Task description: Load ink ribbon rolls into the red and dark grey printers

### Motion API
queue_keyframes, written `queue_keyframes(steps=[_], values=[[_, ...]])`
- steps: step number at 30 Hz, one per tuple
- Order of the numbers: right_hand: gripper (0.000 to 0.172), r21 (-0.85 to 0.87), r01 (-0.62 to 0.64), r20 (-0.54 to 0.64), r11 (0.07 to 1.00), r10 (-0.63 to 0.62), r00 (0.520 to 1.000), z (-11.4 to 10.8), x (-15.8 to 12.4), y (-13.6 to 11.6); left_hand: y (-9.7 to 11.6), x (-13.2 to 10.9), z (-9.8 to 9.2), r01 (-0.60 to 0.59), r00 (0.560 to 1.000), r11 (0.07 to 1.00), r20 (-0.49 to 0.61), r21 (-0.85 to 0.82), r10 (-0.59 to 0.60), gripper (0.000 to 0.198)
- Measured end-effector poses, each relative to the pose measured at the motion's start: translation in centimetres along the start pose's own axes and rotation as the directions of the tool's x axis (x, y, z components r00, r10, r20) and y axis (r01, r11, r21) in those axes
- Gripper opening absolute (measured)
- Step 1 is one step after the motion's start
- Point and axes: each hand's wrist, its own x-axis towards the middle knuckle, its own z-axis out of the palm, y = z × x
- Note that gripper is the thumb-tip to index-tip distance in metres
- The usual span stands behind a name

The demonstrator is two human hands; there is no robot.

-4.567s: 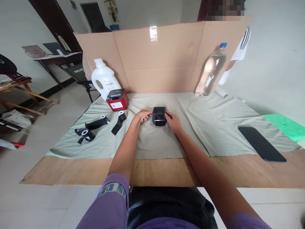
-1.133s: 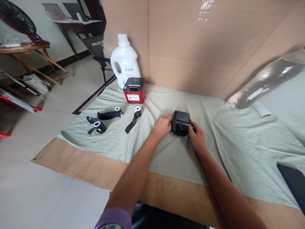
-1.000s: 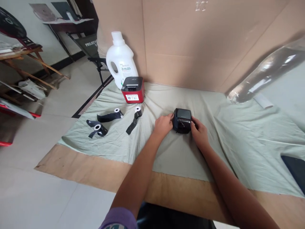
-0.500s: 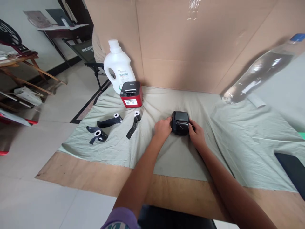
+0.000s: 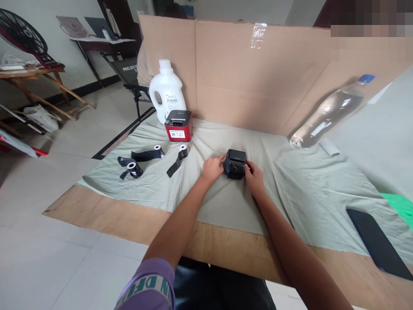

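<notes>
Left hand [image 5: 213,168] and right hand [image 5: 254,177] apart, one on each side of a black device [image 5: 235,164]. Left: fingers curled in, tips at the device's left side (how firmly, cannot tell). Right: clasped on the right edge, thumb toward the front. Device sits upright on the cloth [image 5: 322,202], near the middle of the tabletop [image 5: 106,211], dark glossy front facing the wearer.

Off to the left, well apart from the device: three black rolls [image 5: 136,171] with white cores, each with a loose dark strip trailing onto the cloth. Behind them, a red box [image 5: 179,134], black on top, white label in front. Jug [image 5: 167,92] upright just behind the box, white, with a handle.

Cardboard [image 5: 241,73] stands along the back, a patch of clear tape near its upper edge. Bottle [image 5: 332,114] at back right, clear, blue-capped, slanting in view; white tube [image 5: 329,147] lying near its base. Phone [image 5: 379,243] at far right, dark face up, partly on the cloth, partly on bare wood. Beyond, something green [image 5: 400,206] at the frame's edge.
</notes>
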Motion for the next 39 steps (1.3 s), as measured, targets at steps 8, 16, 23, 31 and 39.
queue_keyframes(steps=[8,16,23,31,39], values=[[0.061,0.022,-0.020,0.003,1.000,0.020,1.000,-0.1,0.0,0.0,-0.8,0.2,0.2,0.029,0.999,0.955,-0.032,-0.295,-0.040,0.052],[0.059,0.059,-0.023,-0.005,0.998,0.024,1.000,0.0,-0.1,0.2,-2.2,1.2,1.7,0.049,0.997,0.802,-0.021,-0.595,-0.077,0.054],[0.061,0.074,-0.041,0.015,0.996,0.040,0.999,-0.1,0.1,0.1,-2.3,2.0,1.6,0.127,0.991,0.641,0.067,-0.757,-0.117,0.049],[0.057,0.099,-0.029,0.020,0.995,0.027,0.999,0.1,0.4,0.4,-2.8,1.7,2.6,-0.042,0.999,0.656,-0.033,-0.754,0.026,0.057],[0.053,0.075,-0.016,0.053,0.997,0.012,0.999,0.1,0.6,1.0,-2.5,1.9,2.4,-0.045,0.995,0.624,0.019,-0.780,0.095,0.066]])
